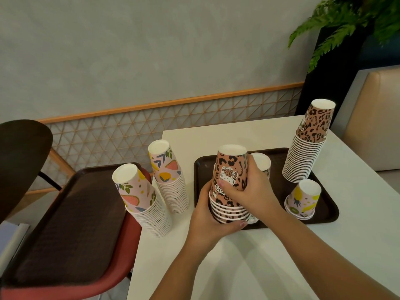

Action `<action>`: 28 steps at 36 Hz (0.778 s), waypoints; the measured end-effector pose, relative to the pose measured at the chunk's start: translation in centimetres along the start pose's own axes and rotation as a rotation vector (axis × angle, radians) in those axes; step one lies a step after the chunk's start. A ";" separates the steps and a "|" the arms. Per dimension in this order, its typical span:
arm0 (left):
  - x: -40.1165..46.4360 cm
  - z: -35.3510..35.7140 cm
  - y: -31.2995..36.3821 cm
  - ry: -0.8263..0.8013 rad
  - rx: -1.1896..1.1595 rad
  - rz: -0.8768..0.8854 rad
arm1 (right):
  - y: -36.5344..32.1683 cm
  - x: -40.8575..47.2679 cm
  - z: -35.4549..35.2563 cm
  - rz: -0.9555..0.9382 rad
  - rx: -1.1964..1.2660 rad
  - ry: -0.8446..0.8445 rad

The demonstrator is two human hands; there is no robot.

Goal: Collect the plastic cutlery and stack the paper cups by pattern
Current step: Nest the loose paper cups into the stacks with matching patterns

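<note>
Both hands hold a short stack of upside-down leopard-print cups point(230, 169) over the near left of the brown tray point(279, 155). My left hand point(207, 215) grips its lower rims; my right hand point(249, 189) wraps the top cup. A tall leopard-print stack point(307, 144) stands at the tray's far right corner. A small fruit-print stack point(303, 200) sits on the tray's right. Two tall fruit-print stacks point(142, 198) point(171, 176) stand on the white table's left edge. Another cup stack point(260, 163) is partly hidden behind my right hand. No cutlery is in sight.
The white table point(249, 256) has bare surface in front of the tray. A second brown tray point(71, 224) lies on a red chair point(121, 256) to the left. A beige seat point(372, 118) and a plant point(346, 24) are at the back right.
</note>
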State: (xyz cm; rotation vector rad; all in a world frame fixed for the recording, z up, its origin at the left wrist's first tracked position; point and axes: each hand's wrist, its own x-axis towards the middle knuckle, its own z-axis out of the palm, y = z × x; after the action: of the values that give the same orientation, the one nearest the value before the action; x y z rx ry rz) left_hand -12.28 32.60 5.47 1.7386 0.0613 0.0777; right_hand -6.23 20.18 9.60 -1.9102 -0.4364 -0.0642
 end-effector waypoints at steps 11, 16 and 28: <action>-0.2 0.1 -0.3 -0.003 0.026 -0.021 | -1.4 1.5 -1.8 -0.067 0.028 0.132; -0.3 0.1 -0.3 -0.004 0.033 -0.035 | -3.1 2.3 -3.2 -0.141 0.112 0.281; -0.1 -0.4 0.1 0.060 -0.047 -0.082 | 0.2 2.8 -5.5 -0.092 -0.042 0.371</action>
State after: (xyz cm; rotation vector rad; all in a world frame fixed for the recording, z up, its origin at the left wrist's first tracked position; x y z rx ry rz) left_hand -12.38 32.95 5.65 1.6853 0.1729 0.0706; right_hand -2.70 15.89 12.21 -1.8658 -0.2709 -0.4831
